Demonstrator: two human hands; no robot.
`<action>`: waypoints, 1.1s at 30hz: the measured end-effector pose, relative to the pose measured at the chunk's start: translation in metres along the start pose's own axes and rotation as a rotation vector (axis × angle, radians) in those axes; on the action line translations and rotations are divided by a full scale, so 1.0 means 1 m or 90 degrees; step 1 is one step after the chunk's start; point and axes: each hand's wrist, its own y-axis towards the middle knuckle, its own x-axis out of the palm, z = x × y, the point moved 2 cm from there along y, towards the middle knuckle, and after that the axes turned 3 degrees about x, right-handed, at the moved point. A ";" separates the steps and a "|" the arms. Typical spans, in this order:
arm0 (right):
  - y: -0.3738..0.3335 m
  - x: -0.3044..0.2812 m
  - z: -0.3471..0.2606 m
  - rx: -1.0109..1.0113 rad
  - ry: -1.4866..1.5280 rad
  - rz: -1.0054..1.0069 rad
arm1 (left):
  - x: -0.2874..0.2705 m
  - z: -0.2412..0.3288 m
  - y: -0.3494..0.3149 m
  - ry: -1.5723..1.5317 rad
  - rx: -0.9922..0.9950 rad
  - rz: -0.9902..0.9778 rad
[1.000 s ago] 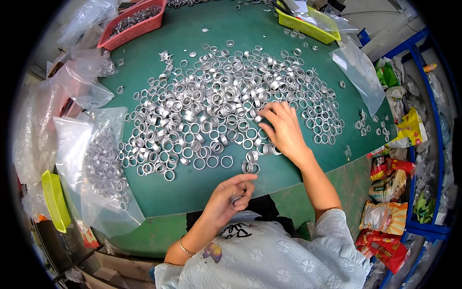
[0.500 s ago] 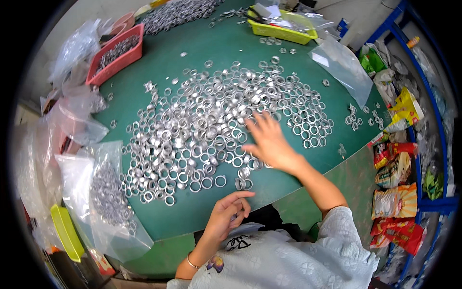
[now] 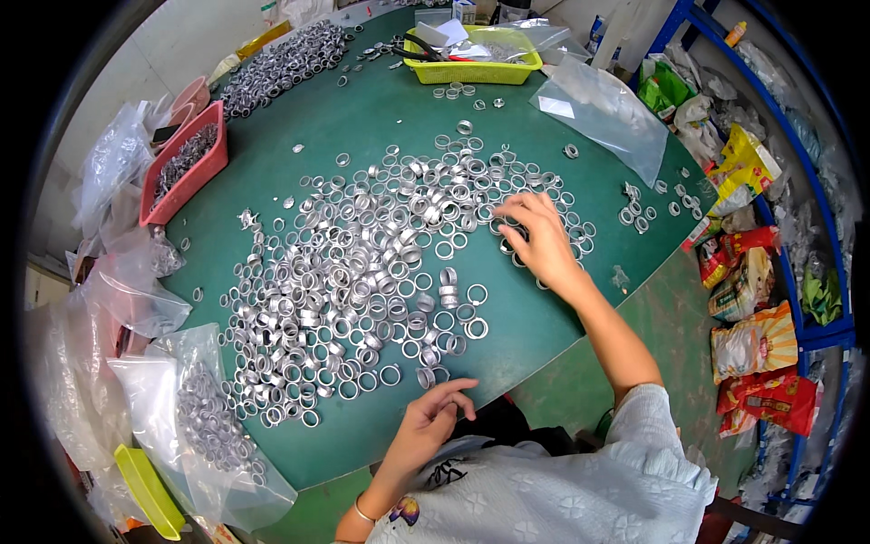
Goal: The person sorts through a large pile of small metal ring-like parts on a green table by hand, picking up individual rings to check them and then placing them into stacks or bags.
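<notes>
Fingers of the right hand (image 3: pixel 541 243) spread loose over the far-right edge of the heap of silver rings (image 3: pixel 362 281) on the green table (image 3: pixel 362 136); the left hand (image 3: pixel 433 422) rests slack, holding nothing, at its near edge.

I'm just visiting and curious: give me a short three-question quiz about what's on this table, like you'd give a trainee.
1. True or false: the right hand rests on the spread of metal rings.
2. What colour is the tray at the table's left edge?
3. The left hand is: A) inside the plastic bag; B) at the table's near edge, by the rings; C) in the yellow basket.

Key: 1 true; 2 red; 3 B.
</notes>
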 end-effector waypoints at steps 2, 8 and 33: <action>0.009 0.008 0.014 -0.050 -0.085 -0.007 | 0.006 0.001 0.010 0.014 0.003 -0.036; -0.009 0.004 0.006 0.336 0.466 -0.171 | 0.011 0.009 0.042 -0.038 -0.025 0.040; 0.015 0.026 0.007 -0.098 0.012 -0.020 | 0.012 0.021 0.101 -0.431 -0.011 -0.003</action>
